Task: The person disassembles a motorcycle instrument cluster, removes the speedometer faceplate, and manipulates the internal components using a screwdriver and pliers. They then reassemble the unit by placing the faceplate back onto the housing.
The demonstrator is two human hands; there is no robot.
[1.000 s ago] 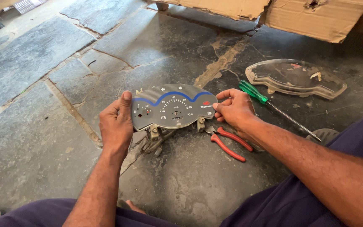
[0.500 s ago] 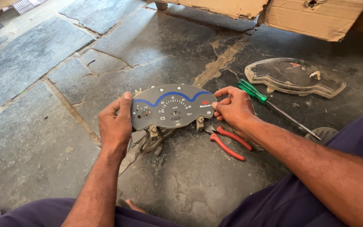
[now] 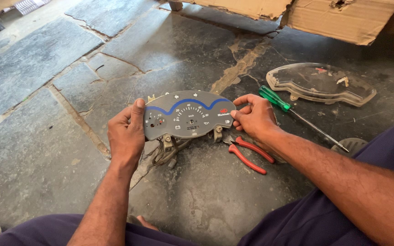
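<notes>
Hidden: your left hand [image 3: 126,136] covers the left end of the instrument cluster [image 3: 189,115], and your right hand [image 3: 255,118] covers its right end. The underside of the cluster, with its grey lugs and a tangle of wiring, is in shadow and hard to make out.
Cut off: the cardboard box [image 3: 343,18] runs out of the top edge, and your dark blue trousers [image 3: 343,214] run out at the bottom and right.
Hard to read: the tip of the screwdriver shaft ends near a round grey thing at your knee, which is too cropped to identify.
Containers: the box shows only its outer wall, so you cannot tell what it holds. The clear plastic cover [image 3: 320,84] lies on the floor like a shallow tray; a few small bits, one red and one pale, show on or through it.
Left grip: your thumb lies flat on the dial face, fingers curled behind the edge, closed on the cluster.
Right grip: your thumb and fingertips pinch the right edge, also closed on the cluster.
Cluster position: it sits between your two hands, face up and tilted toward you, just above the stone floor [image 3: 46,68].
Nearby tools: the red-handled pliers [image 3: 248,154] lie just below your right wrist; the green-handled screwdriver [image 3: 292,111] lies just beyond that hand.
</notes>
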